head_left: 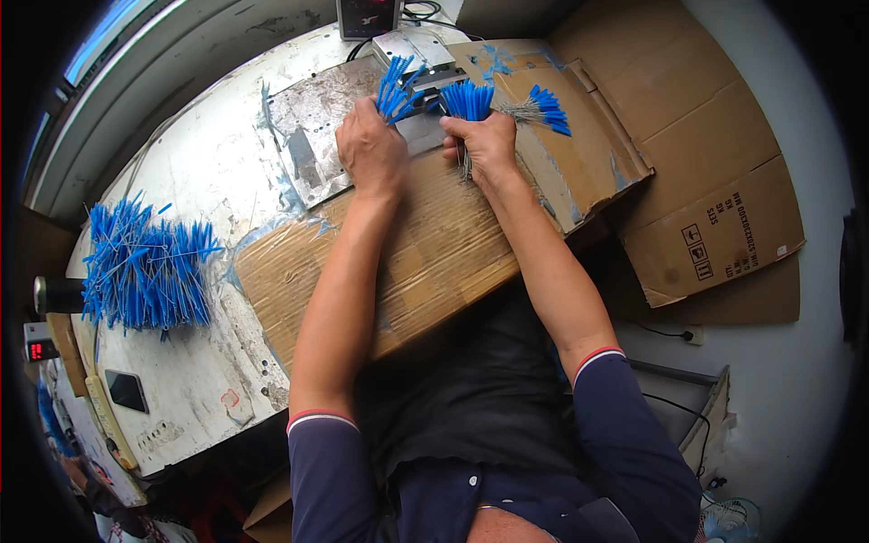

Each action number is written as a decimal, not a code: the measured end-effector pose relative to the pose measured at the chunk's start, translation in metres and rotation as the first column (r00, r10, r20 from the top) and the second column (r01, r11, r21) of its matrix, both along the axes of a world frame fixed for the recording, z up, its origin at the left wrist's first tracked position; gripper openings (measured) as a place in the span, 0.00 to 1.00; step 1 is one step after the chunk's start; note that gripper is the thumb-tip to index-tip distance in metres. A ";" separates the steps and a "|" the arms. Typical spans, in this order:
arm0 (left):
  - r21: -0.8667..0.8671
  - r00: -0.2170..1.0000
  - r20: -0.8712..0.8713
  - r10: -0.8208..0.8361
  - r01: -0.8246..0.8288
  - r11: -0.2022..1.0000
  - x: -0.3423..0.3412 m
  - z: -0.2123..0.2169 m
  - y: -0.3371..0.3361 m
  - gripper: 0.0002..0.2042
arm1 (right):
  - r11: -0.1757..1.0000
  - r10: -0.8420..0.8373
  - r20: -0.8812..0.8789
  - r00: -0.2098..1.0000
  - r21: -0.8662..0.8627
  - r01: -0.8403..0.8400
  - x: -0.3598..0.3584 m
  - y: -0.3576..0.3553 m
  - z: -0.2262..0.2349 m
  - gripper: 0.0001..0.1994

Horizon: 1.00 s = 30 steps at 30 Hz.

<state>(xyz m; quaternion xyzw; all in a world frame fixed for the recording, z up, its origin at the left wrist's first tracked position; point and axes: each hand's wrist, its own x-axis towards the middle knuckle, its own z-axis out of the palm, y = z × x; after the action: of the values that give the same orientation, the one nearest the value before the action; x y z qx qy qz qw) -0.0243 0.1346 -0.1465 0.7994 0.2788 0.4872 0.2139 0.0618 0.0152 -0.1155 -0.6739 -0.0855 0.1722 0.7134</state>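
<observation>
My left hand is closed around a loose bunch of thin wires with blue sleeved ends, which fan out above the fingers beside a small metal fixture. Just right of it, my right hand grips a denser bundle of the same blue-ended wires. Their bare grey ends hang below that fist. A third bundle lies on cardboard past my right hand, blue ends pointing right. Far to the left, a big heap of blue-ended wires rests on the white worktable.
A worn metal plate lies left of the fixture, with a black box behind. Taped cardboard covers the near edge; a large open carton stands right. A phone, power strip and dark jar sit left.
</observation>
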 end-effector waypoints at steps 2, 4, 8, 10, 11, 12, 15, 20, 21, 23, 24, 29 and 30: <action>-0.013 0.997 -0.073 -0.017 0.016 1.000 0.000 0.001 -0.003 0.09 | 0.997 0.014 -0.038 0.999 0.080 -0.011 0.003 -0.004 -0.001 0.06; -0.025 0.989 -0.148 -0.027 0.024 0.999 -0.001 0.001 -0.003 0.09 | 0.990 0.056 -0.051 0.997 0.132 -0.048 0.004 -0.009 -0.002 0.07; -0.019 0.981 -0.186 -0.053 0.051 0.999 -0.001 0.001 -0.005 0.08 | 0.964 0.080 -0.069 0.994 0.258 -0.060 0.000 -0.015 0.002 0.06; -0.049 0.980 -0.188 -0.061 0.053 0.997 -0.001 0.002 -0.005 0.08 | 0.972 0.090 -0.092 0.992 0.227 -0.067 0.002 -0.018 0.001 0.06; -0.044 0.976 -0.205 -0.068 0.060 0.997 -0.002 0.002 -0.005 0.08 | 0.978 0.100 -0.117 0.988 0.195 -0.076 0.003 -0.020 0.000 0.07; -0.040 0.972 -0.221 -0.075 0.068 0.997 -0.003 0.002 -0.005 0.08 | 0.978 0.100 -0.116 0.988 0.196 -0.076 0.004 -0.022 0.001 0.07; -0.052 0.971 -0.224 -0.085 0.075 0.996 -0.003 0.006 -0.008 0.07 | 0.980 0.142 -0.129 0.981 0.156 -0.121 0.005 -0.024 0.003 0.07; 0.002 0.962 -0.245 -0.119 0.123 0.992 -0.006 0.010 -0.012 0.05 | 0.979 0.149 -0.076 0.986 0.150 -0.136 0.004 -0.024 0.003 0.05; 0.020 0.958 -0.259 -0.123 0.133 0.991 -0.005 0.010 -0.013 0.04 | 0.979 0.148 -0.076 0.986 0.151 -0.135 0.004 -0.024 0.003 0.05; 0.057 0.952 -0.280 -0.120 0.141 0.988 -0.005 0.007 -0.011 0.04 | 0.981 0.139 -0.041 0.989 0.139 -0.132 0.004 -0.023 0.001 0.05; 0.092 0.946 -0.302 -0.115 0.149 0.985 -0.004 0.004 -0.010 0.04 | 0.981 0.138 -0.041 0.990 0.140 -0.131 0.002 -0.022 0.002 0.05; 0.067 0.951 -0.298 -0.083 0.107 0.992 -0.001 -0.001 -0.008 0.05 | 0.994 0.079 0.011 0.997 0.081 -0.079 -0.003 -0.015 0.002 0.04; 0.036 0.957 -0.285 -0.058 0.071 0.997 -0.002 0.000 -0.009 0.05 | 0.994 0.076 0.010 0.997 0.082 -0.077 -0.003 -0.014 0.001 0.04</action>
<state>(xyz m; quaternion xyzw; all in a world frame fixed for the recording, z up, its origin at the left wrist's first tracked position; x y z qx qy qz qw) -0.0265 0.1260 -0.1461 0.8744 0.2692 0.3665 0.1691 0.0586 0.0011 -0.1149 -0.6408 -0.1208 0.1933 0.7331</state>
